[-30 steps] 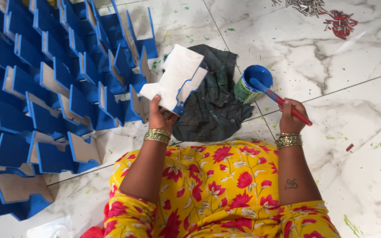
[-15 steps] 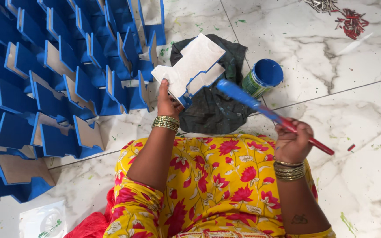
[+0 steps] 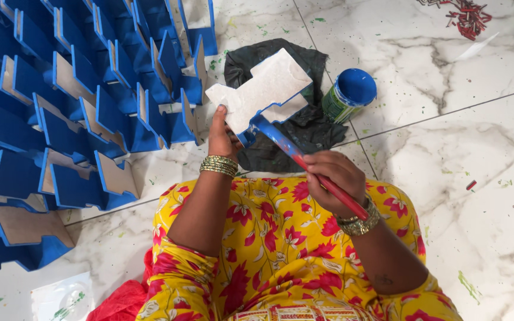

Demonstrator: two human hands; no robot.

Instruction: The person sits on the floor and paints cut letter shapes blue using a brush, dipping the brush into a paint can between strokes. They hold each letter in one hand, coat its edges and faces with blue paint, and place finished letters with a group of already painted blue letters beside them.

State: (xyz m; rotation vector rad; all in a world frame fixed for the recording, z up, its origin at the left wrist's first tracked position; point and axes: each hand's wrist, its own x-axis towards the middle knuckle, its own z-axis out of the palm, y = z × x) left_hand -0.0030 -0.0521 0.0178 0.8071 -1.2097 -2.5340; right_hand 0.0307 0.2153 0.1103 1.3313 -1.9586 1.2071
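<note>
Open floor to the right, crowded to the left
Blue painted pieces (image 3: 78, 113) pack the left; paint can (image 3: 349, 94) and dark cloth (image 3: 292, 128) sit ahead; marble floor (image 3: 465, 154) lies bare rightward

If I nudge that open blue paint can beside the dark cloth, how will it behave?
The paint can stands upright on smooth marble floor, so it would probably slide before tipping. It is lidless and blue paint shows at its mouth, so a hard push likely spills. Its round body would roll if toppled, perhaps stopping against the dark cloth.

Left hand (image 3: 222, 134) raised; right hand (image 3: 334, 178) clenched.
</note>
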